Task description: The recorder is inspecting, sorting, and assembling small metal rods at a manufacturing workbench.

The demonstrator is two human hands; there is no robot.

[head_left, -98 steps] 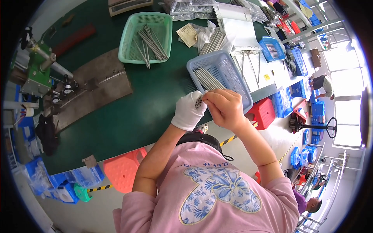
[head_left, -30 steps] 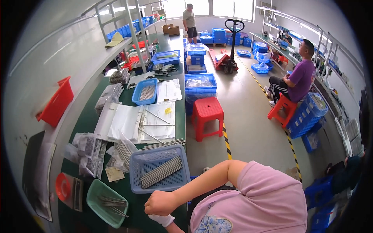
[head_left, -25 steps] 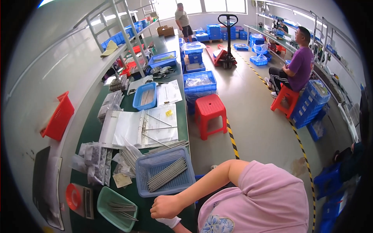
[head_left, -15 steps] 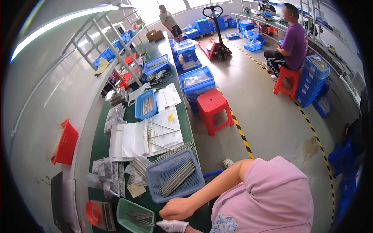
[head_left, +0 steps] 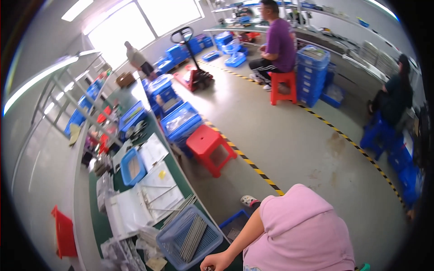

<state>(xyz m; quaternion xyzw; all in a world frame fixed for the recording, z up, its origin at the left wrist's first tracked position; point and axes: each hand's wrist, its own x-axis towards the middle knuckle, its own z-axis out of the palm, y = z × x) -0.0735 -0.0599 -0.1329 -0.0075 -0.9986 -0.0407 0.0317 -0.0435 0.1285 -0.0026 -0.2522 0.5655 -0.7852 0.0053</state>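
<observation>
My right hand is bare and closed at the lower edge, by the near corner of a blue perforated basket. Small greyish ends show in its curled fingers, cut off by the picture's edge, so I cannot make out what they belong to. A bundle of thin metal rods lies slanted inside the basket. More loose rods rest on the bench just beyond it. Clear plastic bags are heaped to the basket's left. My left hand is out of the picture.
An open binder and a small blue tray lie farther along the green bench. A red stool and blue crates stand beside it. Across the aisle sits a person in purple; another person sits at far right.
The view has swung right and up, so the bench sits lower and farther left. The gloved left hand, green tray and scale have left the picture. My right hand stays near the basket's corner.
</observation>
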